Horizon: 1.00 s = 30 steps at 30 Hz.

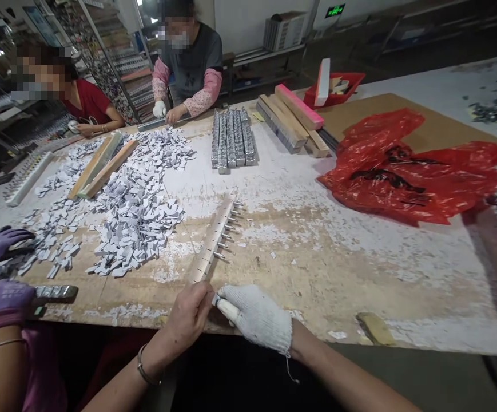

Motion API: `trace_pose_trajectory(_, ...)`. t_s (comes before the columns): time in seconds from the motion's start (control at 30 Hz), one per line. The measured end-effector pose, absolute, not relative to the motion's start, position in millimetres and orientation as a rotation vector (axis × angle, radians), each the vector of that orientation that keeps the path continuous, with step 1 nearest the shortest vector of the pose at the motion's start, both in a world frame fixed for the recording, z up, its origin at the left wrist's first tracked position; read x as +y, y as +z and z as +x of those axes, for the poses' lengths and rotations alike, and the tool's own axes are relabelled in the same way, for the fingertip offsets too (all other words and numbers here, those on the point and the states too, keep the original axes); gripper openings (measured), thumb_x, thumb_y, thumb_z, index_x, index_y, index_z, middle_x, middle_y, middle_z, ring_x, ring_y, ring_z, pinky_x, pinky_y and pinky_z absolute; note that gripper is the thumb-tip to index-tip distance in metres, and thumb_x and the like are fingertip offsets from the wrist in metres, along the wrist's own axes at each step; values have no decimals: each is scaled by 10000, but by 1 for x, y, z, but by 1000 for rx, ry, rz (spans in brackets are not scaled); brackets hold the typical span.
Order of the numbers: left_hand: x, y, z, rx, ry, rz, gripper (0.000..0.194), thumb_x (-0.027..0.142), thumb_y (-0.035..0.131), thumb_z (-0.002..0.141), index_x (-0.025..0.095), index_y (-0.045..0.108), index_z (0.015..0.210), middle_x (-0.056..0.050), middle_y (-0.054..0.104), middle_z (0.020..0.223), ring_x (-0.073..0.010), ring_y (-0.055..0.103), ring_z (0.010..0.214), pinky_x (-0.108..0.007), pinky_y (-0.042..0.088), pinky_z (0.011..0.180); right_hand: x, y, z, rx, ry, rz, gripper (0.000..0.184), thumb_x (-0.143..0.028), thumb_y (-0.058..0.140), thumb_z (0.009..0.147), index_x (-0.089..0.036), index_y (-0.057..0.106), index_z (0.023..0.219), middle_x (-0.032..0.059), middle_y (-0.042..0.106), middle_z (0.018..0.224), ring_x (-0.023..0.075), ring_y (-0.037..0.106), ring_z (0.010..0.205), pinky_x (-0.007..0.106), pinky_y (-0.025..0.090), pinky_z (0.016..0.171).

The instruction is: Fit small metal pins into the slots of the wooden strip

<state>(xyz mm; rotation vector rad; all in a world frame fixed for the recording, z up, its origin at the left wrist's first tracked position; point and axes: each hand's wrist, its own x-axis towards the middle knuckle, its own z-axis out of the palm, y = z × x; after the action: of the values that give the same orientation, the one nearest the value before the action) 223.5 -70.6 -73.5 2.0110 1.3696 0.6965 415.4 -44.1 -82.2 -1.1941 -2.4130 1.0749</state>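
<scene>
A long wooden strip [214, 240] lies on the worn table [338, 269], running away from me, with several small metal pins sticking out of its right side. My bare left hand [188, 317] is closed on the strip's near end. My right hand [257, 315], in a white knit glove, is pinched shut right beside it on a small metal piece [217, 300] at that same end.
A heap of small white tags [132, 200] covers the table's left. Rows of filled strips [231, 137] and stacked wooden bars [291, 120] lie at the back. A red plastic bag [406, 166] is at right. Purple-gloved hands [3, 300] work at my left; two people sit across.
</scene>
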Motion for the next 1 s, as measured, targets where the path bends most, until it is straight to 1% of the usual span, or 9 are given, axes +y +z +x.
trace_pose_trajectory(0.07, -57, -79, 214, 1488, 677, 1998, 236, 303, 356, 1028, 200, 547, 935, 19, 520, 677, -125, 477, 585, -249, 374, 569, -31, -86, 410, -2448, 1027, -1371, 264, -297, 407, 1004, -201, 616, 874, 20, 697, 786, 154, 642, 683, 240, 364, 590)
trace_pose_trajectory(0.13, -39, -86, 204, 1668, 659, 2005, 236, 389, 450, 992, 187, 550, 1062, 21, 515, 686, -141, 469, 575, -256, 363, 543, -18, -94, 403, -2480, 860, -1611, 281, -332, 397, 1016, -206, 638, 948, 50, 722, 851, 191, 680, 748, 259, 392, 602)
trace_pose_trajectory(0.2, -23, -93, 197, 1722, 596, 2065, 369, 455, 603, 895, 172, 546, 1125, -16, 559, 791, -173, 507, 654, -276, 392, 568, -10, -104, 395, -2530, 669, -1740, 242, -380, 483, 982, -206, 648, 1015, 78, 732, 909, 235, 702, 812, 281, 430, 622)
trace_pose_trajectory(0.27, -12, -101, 194, 1665, 517, 2122, 401, 444, 689, 813, 170, 569, 1082, -53, 581, 894, -204, 534, 754, -302, 426, 623, -6, -114, 386, -2569, 535, -1758, 228, -378, 570, 936, -186, 657, 1023, 103, 732, 915, 255, 710, 845, 291, 465, 655)
trace_pose_trajectory(0.37, -9, -111, 195, 1638, 504, 2114, 294, 354, 671, 807, 175, 582, 1022, -53, 582, 917, -212, 535, 814, -320, 438, 685, -6, -124, 377, -2574, 443, -1776, 157, -249, 561, 929, -146, 674, 964, 140, 728, 878, 244, 712, 840, 285, 488, 693)
trace_pose_trajectory(0.47, -11, -116, 197, 1637, 561, 2094, 283, 298, 651, 802, 185, 576, 1051, -52, 583, 949, -211, 536, 850, -325, 440, 721, -5, -125, 374, -2599, 437, -1765, 127, -174, 556, 913, -135, 676, 918, 146, 725, 845, 237, 713, 815, 282, 495, 699)
trace_pose_trajectory(0.87, -13, -120, 197, 1553, 546, 2183, 281, 288, 650, 778, 183, 517, 1002, -57, 537, 944, -212, 506, 840, -319, 424, 696, 9, -125, 368, -2713, 472, -1680, 166, -218, 510, 948, -154, 658, 987, 138, 722, 849, 236, 715, 823, 273, 489, 695)
trace_pose_trajectory(0.93, -15, -116, 196, 1566, 516, 2183, 302, 326, 668, 784, 184, 523, 1007, -58, 545, 958, -213, 516, 851, -319, 427, 704, 9, -122, 369, -2723, 467, -1672, 150, -205, 526, 939, -165, 661, 990, 123, 731, 849, 234, 723, 813, 262, 487, 675)
trace_pose_trajectory(1.0, -10, -108, 192, 1567, 427, 2160, 279, 399, 666, 819, 190, 542, 957, -47, 559, 929, -200, 530, 813, -307, 425, 674, 7, -119, 374, -2718, 463, -1649, 160, -211, 529, 943, -188, 673, 1009, 94, 743, 849, 232, 731, 790, 257, 493, 652)
